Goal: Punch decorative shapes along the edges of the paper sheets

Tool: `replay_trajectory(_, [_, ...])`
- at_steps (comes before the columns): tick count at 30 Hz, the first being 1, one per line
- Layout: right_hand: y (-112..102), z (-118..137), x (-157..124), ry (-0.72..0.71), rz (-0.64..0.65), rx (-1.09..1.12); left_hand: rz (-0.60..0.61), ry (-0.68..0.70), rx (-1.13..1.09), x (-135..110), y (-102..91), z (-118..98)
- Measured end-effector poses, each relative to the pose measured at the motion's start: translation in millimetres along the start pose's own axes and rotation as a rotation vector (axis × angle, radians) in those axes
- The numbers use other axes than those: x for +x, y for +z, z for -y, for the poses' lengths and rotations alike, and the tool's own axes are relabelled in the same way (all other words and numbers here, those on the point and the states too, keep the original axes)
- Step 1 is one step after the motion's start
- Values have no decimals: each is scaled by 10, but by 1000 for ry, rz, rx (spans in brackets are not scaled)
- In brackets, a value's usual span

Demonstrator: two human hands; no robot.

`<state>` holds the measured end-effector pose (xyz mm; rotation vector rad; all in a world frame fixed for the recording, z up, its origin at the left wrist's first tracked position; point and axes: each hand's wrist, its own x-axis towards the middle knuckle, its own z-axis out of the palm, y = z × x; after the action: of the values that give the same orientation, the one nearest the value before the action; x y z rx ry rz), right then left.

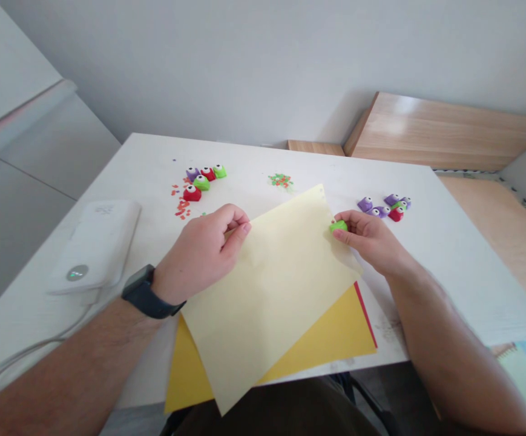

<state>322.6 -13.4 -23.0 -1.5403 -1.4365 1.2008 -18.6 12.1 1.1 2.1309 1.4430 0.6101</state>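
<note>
My left hand (203, 251) rests on the upper edge of a pale yellow paper sheet (267, 297), its fingers curled together, with nothing visible in them. My right hand (367, 237) holds a small green craft punch (338, 226) at the sheet's right corner. Beneath lies a darker yellow sheet (326, 339), with a red sheet (366, 315) showing along its edge. Beyond the hands stand a cluster of purple, red and green punches (201, 181) and a second cluster (385, 207). Orange paper bits (181, 203) lie by the first cluster.
A white table (448, 242) carries everything, and the papers overhang its near edge. A small heap of green and orange paper bits (281, 180) lies at the back. A white corded device (94, 245) sits to the left. Light wooden boards (444, 130) stand beyond the table.
</note>
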Motion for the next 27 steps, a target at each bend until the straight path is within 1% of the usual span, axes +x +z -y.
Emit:
replay_trajectory(13, [39, 31, -8, 31, -16, 4, 1, 9, -8, -11, 9, 7])
replay_trajectory(27, [29, -27, 3, 6, -56, -150, 10, 11, -4, 6, 2, -18])
